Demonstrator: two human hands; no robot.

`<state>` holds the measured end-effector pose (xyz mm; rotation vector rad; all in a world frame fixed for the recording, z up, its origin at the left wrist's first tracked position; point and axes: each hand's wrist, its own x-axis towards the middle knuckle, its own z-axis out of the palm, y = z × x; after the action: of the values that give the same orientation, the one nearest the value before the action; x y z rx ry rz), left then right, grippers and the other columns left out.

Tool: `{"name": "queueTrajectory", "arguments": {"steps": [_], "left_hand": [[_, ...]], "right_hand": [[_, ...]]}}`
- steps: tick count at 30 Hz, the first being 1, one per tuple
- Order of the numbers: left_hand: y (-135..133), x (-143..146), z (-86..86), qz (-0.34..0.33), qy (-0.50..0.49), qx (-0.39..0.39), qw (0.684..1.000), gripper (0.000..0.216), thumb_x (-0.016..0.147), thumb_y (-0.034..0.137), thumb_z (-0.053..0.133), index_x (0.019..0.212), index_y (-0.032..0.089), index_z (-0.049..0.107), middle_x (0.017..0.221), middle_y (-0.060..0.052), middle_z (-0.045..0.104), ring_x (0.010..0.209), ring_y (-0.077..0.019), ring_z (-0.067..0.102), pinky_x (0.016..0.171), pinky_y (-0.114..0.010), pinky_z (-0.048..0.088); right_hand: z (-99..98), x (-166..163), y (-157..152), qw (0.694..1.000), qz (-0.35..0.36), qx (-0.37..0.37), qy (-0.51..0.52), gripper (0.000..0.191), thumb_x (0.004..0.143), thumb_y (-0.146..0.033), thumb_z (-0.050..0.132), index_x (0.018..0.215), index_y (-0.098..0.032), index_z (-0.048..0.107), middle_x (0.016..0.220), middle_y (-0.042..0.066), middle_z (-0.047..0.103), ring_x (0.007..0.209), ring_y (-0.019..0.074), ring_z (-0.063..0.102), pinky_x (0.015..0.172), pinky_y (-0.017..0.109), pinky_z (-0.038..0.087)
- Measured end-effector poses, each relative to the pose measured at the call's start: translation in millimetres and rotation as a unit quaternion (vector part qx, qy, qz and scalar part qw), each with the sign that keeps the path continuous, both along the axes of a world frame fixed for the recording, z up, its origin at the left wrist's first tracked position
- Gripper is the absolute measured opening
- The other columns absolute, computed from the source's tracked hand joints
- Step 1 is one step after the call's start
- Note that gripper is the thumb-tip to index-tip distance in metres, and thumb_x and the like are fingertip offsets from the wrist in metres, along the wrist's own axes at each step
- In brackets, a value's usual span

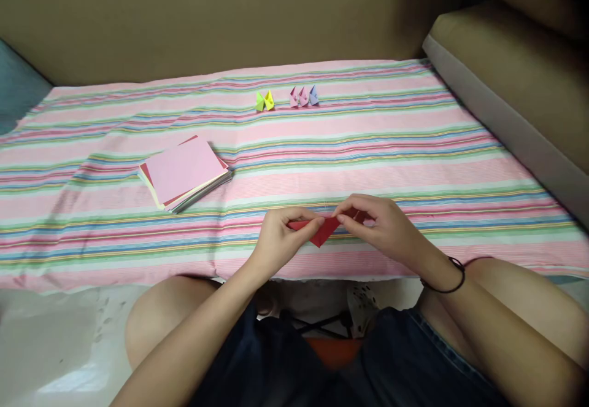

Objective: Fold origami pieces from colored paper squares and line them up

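Note:
A small piece of red folded paper [326, 230] lies at the near edge of a striped pink cloth [368, 149]. My left hand [280, 235] pinches its left side, fingers closed on it. My right hand [384, 226] pinches its right side, fingertips pressed on the paper's top edge. A black band circles my right wrist. Both hands meet over the paper, whose lower corner points toward me.
A stack of coloured paper sheets [186, 172], pink on top, lies to the left. Several small folded paper figures, yellow-green [264, 100] and pink and blue [304, 96], stand in a row at the far side. A brown cushion [515, 81] borders the right.

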<state>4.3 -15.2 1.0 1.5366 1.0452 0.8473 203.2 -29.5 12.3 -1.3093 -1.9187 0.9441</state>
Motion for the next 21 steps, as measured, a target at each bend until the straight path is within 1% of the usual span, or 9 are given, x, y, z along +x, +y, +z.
{"name": "queueTrajectory", "arguments": {"steps": [3,5,7,9,11,13,16,18,21], "left_hand": [[0.8,-0.6,1.2,0.008,0.014,0.005,1.000,0.018,0.080,0.030,0.067,0.076,0.013,0.074,0.077,-0.006,0.075,0.071,-0.0174,0.067,0.063,-0.024,0.050],[0.4,0.0,0.3,0.010,0.014,0.002,1.000,0.019,0.079,0.030,0.067,0.075,0.013,0.073,0.075,-0.006,0.074,0.070,-0.0174,0.066,0.063,-0.024,0.049],[0.1,1.1,-1.1,0.006,0.002,-0.008,1.000,0.020,0.079,0.031,0.067,0.075,0.013,0.073,0.076,-0.007,0.074,0.070,-0.0175,0.066,0.064,-0.025,0.049],[0.8,1.8,-1.5,0.000,-0.007,-0.017,1.000,0.021,0.079,0.032,0.067,0.077,0.012,0.073,0.078,-0.008,0.074,0.072,-0.0176,0.066,0.066,-0.025,0.050],[3.2,0.7,-0.3,-0.022,-0.004,-0.024,0.999,0.022,0.079,0.033,0.066,0.077,0.012,0.072,0.078,-0.008,0.073,0.072,-0.0175,0.065,0.067,-0.026,0.050],[7.0,-2.3,2.2,-0.066,0.010,-0.044,0.997,0.025,0.080,0.036,0.065,0.077,0.013,0.072,0.076,-0.007,0.072,0.070,-0.0167,0.064,0.064,-0.025,0.049],[12.7,-8.6,5.1,-0.132,0.021,-0.092,0.987,0.027,0.080,0.039,0.065,0.081,0.013,0.074,0.071,-0.006,0.071,0.066,-0.0158,0.062,0.058,-0.024,0.047],[14.7,-11.8,4.9,-0.151,0.011,-0.122,0.981,0.026,0.078,0.036,0.068,0.086,0.013,0.075,0.070,-0.006,0.071,0.065,-0.0153,0.062,0.058,-0.023,0.046],[14.4,-13.5,2.6,-0.161,-0.002,-0.152,0.975,0.026,0.076,0.033,0.070,0.091,0.012,0.075,0.073,-0.006,0.073,0.062,-0.0136,0.061,0.058,-0.023,0.045]], "right_hand": [[1.3,9.3,3.2,0.999,-0.033,0.012,-0.009,0.013,0.087,-0.023,0.052,0.082,-0.021,0.064,0.076,0.002,0.063,0.067,0.0142,0.058,0.058,0.026,0.046],[0.9,11.1,3.1,0.999,-0.047,0.008,0.007,0.012,0.087,-0.027,0.053,0.085,-0.021,0.063,0.080,0.002,0.064,0.071,0.0155,0.060,0.059,0.026,0.047],[-0.4,8.1,1.7,0.999,-0.024,-0.015,0.027,0.013,0.088,-0.031,0.054,0.089,-0.022,0.064,0.085,0.003,0.066,0.075,0.0167,0.062,0.061,0.027,0.048],[-2.2,2.6,0.0,0.999,0.013,-0.027,0.020,0.016,0.089,-0.032,0.053,0.089,-0.022,0.065,0.084,0.003,0.068,0.074,0.0167,0.062,0.063,0.028,0.047],[-3.8,-1.9,-1.0,0.999,0.029,-0.001,-0.016,0.018,0.091,-0.027,0.051,0.083,-0.021,0.066,0.078,0.002,0.068,0.070,0.0161,0.060,0.063,0.029,0.045],[-4.8,-3.1,-1.0,0.997,0.035,0.044,-0.045,0.019,0.091,-0.022,0.051,0.081,-0.021,0.067,0.075,0.002,0.067,0.070,0.0161,0.060,0.064,0.029,0.044],[-6.2,-0.2,-0.5,0.991,0.065,0.108,-0.051,0.019,0.092,-0.018,0.051,0.086,-0.021,0.069,0.080,0.003,0.069,0.076,0.0163,0.062,0.069,0.029,0.046],[-7.6,2.5,-0.5,0.985,0.086,0.140,-0.046,0.019,0.092,-0.018,0.051,0.091,-0.022,0.070,0.085,0.004,0.071,0.080,0.0165,0.064,0.071,0.029,0.048],[-10.2,5.3,-1.1,0.980,0.100,0.170,-0.039,0.020,0.092,-0.017,0.052,0.095,-0.023,0.071,0.088,0.003,0.071,0.082,0.0162,0.065,0.071,0.028,0.049]]}}
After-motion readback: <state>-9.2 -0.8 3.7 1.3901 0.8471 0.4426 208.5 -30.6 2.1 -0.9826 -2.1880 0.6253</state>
